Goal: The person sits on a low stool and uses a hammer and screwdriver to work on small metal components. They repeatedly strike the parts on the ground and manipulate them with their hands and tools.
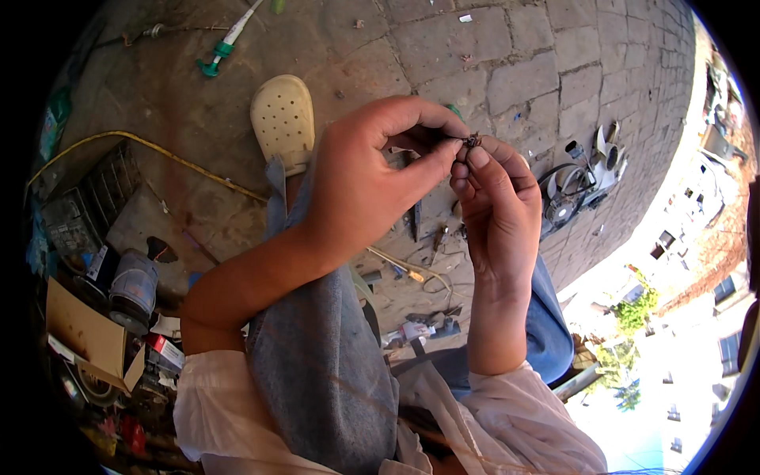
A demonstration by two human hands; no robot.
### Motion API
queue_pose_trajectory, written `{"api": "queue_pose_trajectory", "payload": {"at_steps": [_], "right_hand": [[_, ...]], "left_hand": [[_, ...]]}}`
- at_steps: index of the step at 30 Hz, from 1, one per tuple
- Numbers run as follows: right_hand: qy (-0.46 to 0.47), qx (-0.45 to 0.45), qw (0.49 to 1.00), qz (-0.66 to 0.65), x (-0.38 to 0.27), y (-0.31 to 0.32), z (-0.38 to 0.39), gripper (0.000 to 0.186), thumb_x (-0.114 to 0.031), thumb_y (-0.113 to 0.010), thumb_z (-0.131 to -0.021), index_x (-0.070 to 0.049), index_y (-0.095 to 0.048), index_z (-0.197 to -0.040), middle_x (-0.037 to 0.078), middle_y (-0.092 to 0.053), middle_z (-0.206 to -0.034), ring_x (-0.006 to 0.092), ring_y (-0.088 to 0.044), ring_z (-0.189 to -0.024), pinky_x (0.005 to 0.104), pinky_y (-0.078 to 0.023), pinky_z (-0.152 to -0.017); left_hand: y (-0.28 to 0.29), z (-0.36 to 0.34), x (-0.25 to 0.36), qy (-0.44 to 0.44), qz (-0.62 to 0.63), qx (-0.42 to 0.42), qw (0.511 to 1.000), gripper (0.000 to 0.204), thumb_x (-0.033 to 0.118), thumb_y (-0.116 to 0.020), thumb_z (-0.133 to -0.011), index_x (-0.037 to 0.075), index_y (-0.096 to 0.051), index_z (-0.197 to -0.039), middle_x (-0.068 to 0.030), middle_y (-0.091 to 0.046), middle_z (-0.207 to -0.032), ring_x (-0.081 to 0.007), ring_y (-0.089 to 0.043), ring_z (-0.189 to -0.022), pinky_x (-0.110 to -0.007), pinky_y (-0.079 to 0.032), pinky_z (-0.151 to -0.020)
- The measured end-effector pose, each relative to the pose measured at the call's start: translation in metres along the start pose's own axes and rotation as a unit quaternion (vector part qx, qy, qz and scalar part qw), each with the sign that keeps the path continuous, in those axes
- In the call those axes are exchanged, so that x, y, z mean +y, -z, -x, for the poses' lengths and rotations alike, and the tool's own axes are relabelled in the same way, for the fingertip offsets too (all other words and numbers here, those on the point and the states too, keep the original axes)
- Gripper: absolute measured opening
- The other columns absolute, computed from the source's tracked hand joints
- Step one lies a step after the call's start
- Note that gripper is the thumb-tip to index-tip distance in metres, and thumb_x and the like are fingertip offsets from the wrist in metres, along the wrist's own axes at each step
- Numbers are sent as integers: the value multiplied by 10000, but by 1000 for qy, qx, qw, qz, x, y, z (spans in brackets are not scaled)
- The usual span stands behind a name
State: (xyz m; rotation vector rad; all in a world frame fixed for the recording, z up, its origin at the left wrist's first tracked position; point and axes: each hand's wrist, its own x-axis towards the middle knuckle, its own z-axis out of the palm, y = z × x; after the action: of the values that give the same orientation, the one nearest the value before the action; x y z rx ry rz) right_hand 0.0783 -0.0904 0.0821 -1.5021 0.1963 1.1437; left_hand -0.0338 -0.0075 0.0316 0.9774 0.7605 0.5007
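My left hand (360,162) and my right hand (503,202) meet in front of me, above the paved ground. Between their fingertips is a small dark piece (473,142), too small to name, with a rough, metallic look. Thumb and forefinger of the left are pinched together at its left side. The right grips it from the other side, its thumb pressed against the bent fingers, which hide part of the piece. Under the hands, a screwdriver-like tool with a yellow handle (415,275) lies among loose bits on the ground.
A cream clog (283,119) is on my foot. A yellow cable (158,147) crosses the ground at left, near a cardboard box (85,332) and a grey motor-like cylinder (134,285). A white and green pump (224,49) lies farther off. Dark round machine parts (562,202) sit at right.
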Motion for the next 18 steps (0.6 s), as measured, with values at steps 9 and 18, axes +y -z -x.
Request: {"api": "queue_pose_trajectory", "payload": {"at_steps": [9, 18], "right_hand": [[154, 38, 963, 219, 8, -6, 3, 123, 1, -641, -856, 50, -639, -969, 60, -663, -855, 81, -615, -773, 212, -503, -710], [87, 33, 990, 104, 10, -10, 1, 147, -31, -633, -869, 53, -635, -990, 70, -664, -876, 96, -618, -769, 223, -511, -723]], "left_hand": [[3, -3, 1, -85, -113, 11, 990, 151, -79, -661, -775, -14, -658, -912, -57, -655, -873, -116, -637, -790, -243, -519, -702], [4, -6, -1, -127, -163, 34, 978, 140, -81, -665, -747, -1, -643, -860, -53, -656, -835, -115, -641, -770, -245, -522, -697]]}}
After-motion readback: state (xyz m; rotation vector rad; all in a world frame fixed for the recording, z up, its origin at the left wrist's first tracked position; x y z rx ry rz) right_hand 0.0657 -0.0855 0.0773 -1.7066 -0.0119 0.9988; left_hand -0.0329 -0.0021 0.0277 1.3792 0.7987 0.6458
